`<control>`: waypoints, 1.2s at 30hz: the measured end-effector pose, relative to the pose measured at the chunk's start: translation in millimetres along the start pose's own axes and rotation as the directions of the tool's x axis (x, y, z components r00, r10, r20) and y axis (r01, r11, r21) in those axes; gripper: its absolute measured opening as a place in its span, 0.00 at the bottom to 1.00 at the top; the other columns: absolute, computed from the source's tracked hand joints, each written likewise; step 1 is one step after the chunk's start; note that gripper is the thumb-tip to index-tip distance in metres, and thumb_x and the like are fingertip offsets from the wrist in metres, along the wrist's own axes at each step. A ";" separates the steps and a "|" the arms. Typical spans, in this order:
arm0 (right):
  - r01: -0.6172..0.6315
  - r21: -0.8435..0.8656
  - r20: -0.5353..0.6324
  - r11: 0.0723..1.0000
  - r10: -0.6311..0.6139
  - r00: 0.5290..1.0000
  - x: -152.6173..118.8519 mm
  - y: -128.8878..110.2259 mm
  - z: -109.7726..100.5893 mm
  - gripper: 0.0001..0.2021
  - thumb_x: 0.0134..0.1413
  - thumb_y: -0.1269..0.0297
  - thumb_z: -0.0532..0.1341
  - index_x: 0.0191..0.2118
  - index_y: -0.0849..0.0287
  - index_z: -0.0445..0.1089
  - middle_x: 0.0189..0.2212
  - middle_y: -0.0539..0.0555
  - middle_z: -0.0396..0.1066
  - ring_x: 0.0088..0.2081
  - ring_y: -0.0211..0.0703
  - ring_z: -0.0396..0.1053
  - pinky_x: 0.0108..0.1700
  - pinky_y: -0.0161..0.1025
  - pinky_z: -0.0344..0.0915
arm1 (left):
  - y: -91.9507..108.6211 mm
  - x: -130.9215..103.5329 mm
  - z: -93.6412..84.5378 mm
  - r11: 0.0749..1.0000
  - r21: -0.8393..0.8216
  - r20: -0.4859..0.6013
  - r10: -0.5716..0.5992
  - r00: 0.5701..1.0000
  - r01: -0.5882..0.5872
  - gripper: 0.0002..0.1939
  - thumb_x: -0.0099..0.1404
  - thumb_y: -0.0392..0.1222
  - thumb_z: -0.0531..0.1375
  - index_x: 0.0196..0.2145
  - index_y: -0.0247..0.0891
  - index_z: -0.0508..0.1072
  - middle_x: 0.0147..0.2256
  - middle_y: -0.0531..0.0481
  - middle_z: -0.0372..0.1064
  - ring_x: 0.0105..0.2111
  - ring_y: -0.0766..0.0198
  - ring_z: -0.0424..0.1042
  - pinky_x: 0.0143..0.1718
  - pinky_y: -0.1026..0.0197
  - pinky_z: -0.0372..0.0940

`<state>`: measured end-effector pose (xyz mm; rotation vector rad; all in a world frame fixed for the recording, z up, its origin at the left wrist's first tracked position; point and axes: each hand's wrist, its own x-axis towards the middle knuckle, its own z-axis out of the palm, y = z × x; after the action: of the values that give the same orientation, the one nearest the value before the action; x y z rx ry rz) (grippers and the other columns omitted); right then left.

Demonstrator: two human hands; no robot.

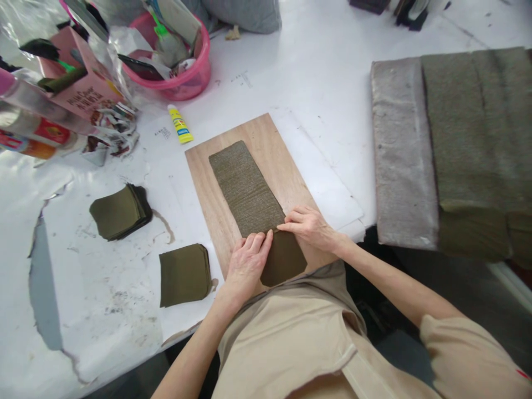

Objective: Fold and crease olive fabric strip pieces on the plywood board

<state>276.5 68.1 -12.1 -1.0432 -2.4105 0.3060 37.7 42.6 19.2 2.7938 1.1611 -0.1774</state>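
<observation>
On a wooden board lies a long textured olive strip, slanting down toward me. A smooth dark olive piece adjoins its lower end, by the board's near edge. My left hand presses at the left end of the seam between the two, fingers together. My right hand is at the seam's right end, its fingertips closed in a pinch on the edge. The fingertips of both hands nearly meet, and they cover parts of the seam.
Left of the board are two stacks of olive pieces. Beyond it lie a yellow tube and a pink basket. Bottles and a pink box stand at far left. A padded block with olive fabric is at right.
</observation>
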 end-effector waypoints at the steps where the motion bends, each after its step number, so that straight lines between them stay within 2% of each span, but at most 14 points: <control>1: -0.004 0.011 -0.005 1.000 0.004 1.000 -0.5 0.7 -0.8 0.12 0.67 0.69 0.53 0.46 0.58 0.74 0.36 0.54 0.71 0.42 0.41 0.64 0.45 0.38 0.62 | -0.2 0.3 -0.9 1.000 -0.009 0.002 0.001 1.000 -0.001 0.29 0.66 0.29 0.52 0.64 0.33 0.54 0.50 0.38 0.64 0.51 0.52 0.64 0.49 0.51 0.63; 7: -0.020 0.013 -0.019 1.000 0.020 1.000 -3.1 0.6 0.4 0.12 0.67 0.68 0.53 0.45 0.56 0.74 0.36 0.54 0.71 0.41 0.41 0.63 0.44 0.38 0.62 | -0.7 1.1 -1.4 1.000 -0.012 0.017 0.007 1.000 -0.007 0.31 0.67 0.30 0.52 0.66 0.36 0.52 0.51 0.39 0.64 0.51 0.53 0.63 0.48 0.51 0.63; 13: -0.020 0.002 -0.024 1.000 0.020 1.000 -4.4 1.0 2.8 0.13 0.67 0.68 0.53 0.46 0.56 0.74 0.36 0.54 0.70 0.41 0.41 0.63 0.44 0.39 0.62 | 0.7 1.8 4.7 1.000 0.018 -0.020 -0.012 1.000 0.012 0.31 0.67 0.30 0.54 0.65 0.39 0.54 0.50 0.40 0.64 0.49 0.54 0.64 0.47 0.53 0.62; 19: -0.060 0.096 -0.034 0.994 0.064 0.997 -4.9 2.2 -0.8 0.13 0.67 0.69 0.52 0.46 0.57 0.74 0.36 0.54 0.71 0.40 0.40 0.64 0.44 0.38 0.64 | 2.2 3.2 4.7 0.999 0.040 -0.022 -0.007 1.000 0.008 0.30 0.67 0.31 0.53 0.65 0.38 0.54 0.50 0.40 0.63 0.48 0.53 0.63 0.47 0.52 0.62; 22: -0.056 0.064 -0.031 0.996 0.058 0.998 -6.0 2.3 -2.3 0.12 0.67 0.69 0.53 0.43 0.58 0.75 0.35 0.55 0.71 0.39 0.41 0.64 0.42 0.38 0.64 | 3.6 4.7 3.3 0.999 0.038 -0.034 -0.002 0.999 0.003 0.29 0.68 0.30 0.53 0.65 0.36 0.54 0.51 0.40 0.62 0.50 0.53 0.62 0.49 0.52 0.61; 30: -0.053 -0.008 -0.025 0.999 0.053 0.998 -8.3 0.8 -2.1 0.11 0.66 0.69 0.54 0.44 0.58 0.75 0.36 0.55 0.71 0.40 0.42 0.64 0.41 0.38 0.64 | 7.5 13.0 -3.8 0.997 0.071 0.030 0.010 0.999 -0.012 0.29 0.68 0.30 0.51 0.65 0.38 0.54 0.51 0.40 0.62 0.49 0.53 0.63 0.47 0.53 0.62; 36: -0.100 0.031 -0.028 0.995 0.101 0.995 -12.6 0.6 -2.7 0.11 0.65 0.69 0.55 0.47 0.57 0.74 0.38 0.55 0.71 0.41 0.42 0.65 0.43 0.37 0.65 | 9.1 15.0 -4.5 0.997 0.083 0.037 0.008 0.999 -0.011 0.29 0.68 0.31 0.51 0.65 0.40 0.53 0.50 0.41 0.62 0.47 0.55 0.63 0.45 0.54 0.62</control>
<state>285.7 59.4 -14.4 -1.1497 -2.3250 0.3568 55.0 47.4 21.8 2.8539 1.1580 -0.2803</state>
